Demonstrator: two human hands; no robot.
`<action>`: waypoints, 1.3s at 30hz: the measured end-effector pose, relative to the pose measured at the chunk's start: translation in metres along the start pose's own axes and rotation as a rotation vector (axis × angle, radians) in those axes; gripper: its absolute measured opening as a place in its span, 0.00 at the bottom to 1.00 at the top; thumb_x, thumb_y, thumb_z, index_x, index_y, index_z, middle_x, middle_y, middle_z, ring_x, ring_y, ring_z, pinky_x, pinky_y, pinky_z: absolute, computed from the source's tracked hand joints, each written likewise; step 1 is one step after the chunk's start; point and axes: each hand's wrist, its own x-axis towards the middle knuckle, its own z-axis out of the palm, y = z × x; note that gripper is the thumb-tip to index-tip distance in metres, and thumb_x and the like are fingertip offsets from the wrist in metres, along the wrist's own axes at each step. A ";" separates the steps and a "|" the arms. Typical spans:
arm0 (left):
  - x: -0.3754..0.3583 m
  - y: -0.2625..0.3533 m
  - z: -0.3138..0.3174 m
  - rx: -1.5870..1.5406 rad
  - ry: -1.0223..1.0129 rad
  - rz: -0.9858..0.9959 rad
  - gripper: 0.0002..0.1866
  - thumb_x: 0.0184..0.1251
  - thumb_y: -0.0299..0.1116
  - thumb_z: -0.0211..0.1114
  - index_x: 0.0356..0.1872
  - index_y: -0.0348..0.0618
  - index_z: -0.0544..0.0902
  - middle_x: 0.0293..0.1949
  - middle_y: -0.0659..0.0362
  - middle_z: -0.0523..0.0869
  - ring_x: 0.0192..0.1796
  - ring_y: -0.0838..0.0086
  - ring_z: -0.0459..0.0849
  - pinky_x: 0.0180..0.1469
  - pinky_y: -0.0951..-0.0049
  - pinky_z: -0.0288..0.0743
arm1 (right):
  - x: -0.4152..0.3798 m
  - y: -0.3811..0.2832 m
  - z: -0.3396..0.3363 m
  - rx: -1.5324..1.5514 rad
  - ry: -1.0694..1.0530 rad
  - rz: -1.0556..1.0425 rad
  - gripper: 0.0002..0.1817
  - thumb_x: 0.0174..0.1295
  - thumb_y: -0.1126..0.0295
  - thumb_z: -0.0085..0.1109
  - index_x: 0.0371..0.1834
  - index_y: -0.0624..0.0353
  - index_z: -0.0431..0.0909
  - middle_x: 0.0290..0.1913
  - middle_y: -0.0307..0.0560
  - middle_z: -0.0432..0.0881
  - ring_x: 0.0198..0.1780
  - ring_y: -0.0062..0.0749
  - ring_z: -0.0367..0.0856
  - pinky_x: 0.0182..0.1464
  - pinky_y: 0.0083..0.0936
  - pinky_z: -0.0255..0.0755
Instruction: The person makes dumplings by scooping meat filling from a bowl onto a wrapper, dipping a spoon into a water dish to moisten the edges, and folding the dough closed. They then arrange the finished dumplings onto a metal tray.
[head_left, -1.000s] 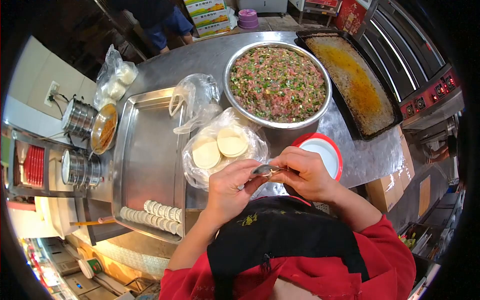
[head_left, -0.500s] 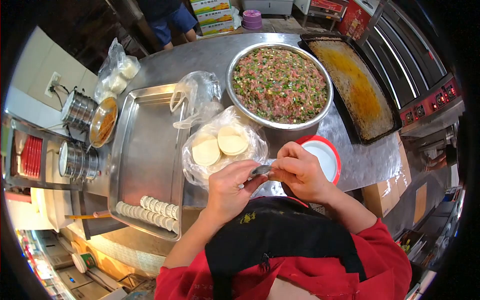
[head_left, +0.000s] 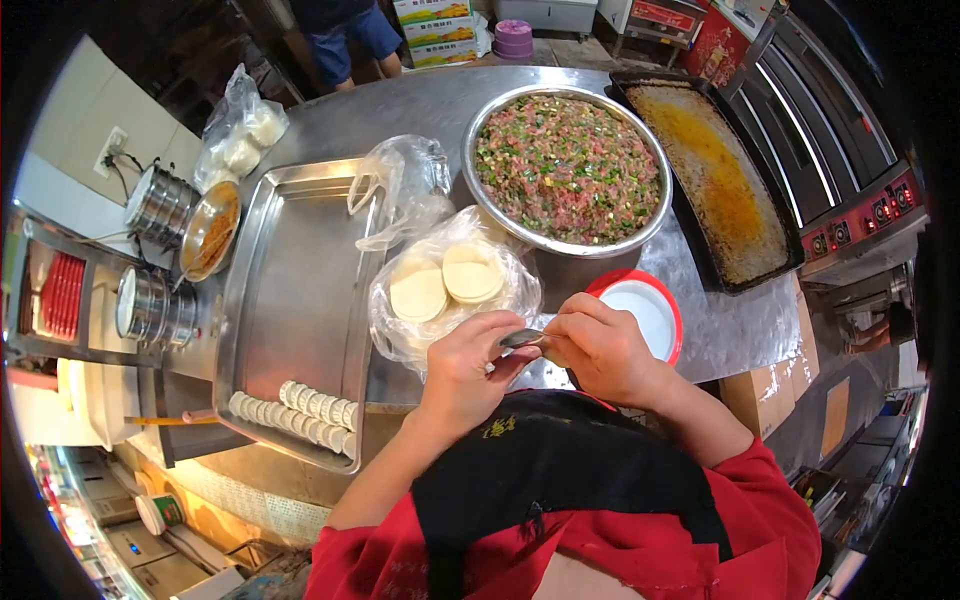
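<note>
Close in front of my body, my left hand (head_left: 468, 362) and my right hand (head_left: 603, 350) meet with curled fingers. A metal spoon (head_left: 519, 338) sits between them, its bowl over my left fingers and its thin handle running into my right hand's pinch. What my left fingers close on is mostly hidden; only a small pale bit shows. Just beyond lie two stacks of round dough wrappers (head_left: 418, 290) in a clear plastic bag (head_left: 392, 338). Behind them stands a big metal bowl (head_left: 468, 160) of minced meat with chopped greens. A red-rimmed white bowl (head_left: 672, 300) is beside my right hand.
On the left, a steel tray (head_left: 295, 270) holds rows of filled dumplings (head_left: 322, 408) at its near end. A blackened baking pan (head_left: 765, 262) lies far right beside an oven (head_left: 815, 130). Steel canisters (head_left: 155, 308) and a seasoning bowl (head_left: 208, 232) stand left. Another person's legs (head_left: 350, 45) appear behind.
The spoon has tipped slightly between my hands, and my fingers have shifted a little. The whole view has moved slightly; the objects on the table stay put.
</note>
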 end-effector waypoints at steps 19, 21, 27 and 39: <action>0.003 -0.001 -0.006 0.101 0.061 -0.019 0.09 0.52 0.26 0.71 0.36 0.38 0.86 0.38 0.57 0.85 0.37 0.71 0.86 0.38 0.75 0.80 | 0.013 -0.001 -0.004 0.065 -0.006 -0.010 0.06 0.55 0.74 0.63 0.34 0.61 0.78 0.31 0.49 0.77 0.32 0.43 0.79 0.30 0.33 0.74; 0.006 0.001 -0.009 0.091 0.050 0.011 0.09 0.52 0.25 0.71 0.37 0.38 0.86 0.38 0.57 0.85 0.37 0.71 0.86 0.38 0.75 0.80 | 0.015 -0.002 -0.005 0.096 -0.009 0.000 0.07 0.55 0.74 0.62 0.37 0.61 0.78 0.32 0.50 0.78 0.33 0.44 0.79 0.33 0.33 0.74; 0.009 0.000 -0.013 0.015 -0.035 0.068 0.09 0.57 0.24 0.66 0.40 0.39 0.85 0.43 0.56 0.83 0.42 0.64 0.85 0.44 0.70 0.79 | 0.025 -0.004 -0.006 0.170 -0.042 -0.027 0.11 0.56 0.73 0.62 0.43 0.61 0.80 0.32 0.51 0.78 0.34 0.45 0.79 0.35 0.33 0.74; 0.013 0.006 -0.009 -0.052 0.222 -0.018 0.10 0.51 0.18 0.69 0.37 0.40 0.85 0.35 0.54 0.86 0.37 0.69 0.85 0.40 0.76 0.79 | 0.035 -0.013 -0.008 0.154 0.047 -0.017 0.04 0.55 0.74 0.62 0.32 0.63 0.78 0.27 0.51 0.77 0.30 0.46 0.78 0.31 0.34 0.72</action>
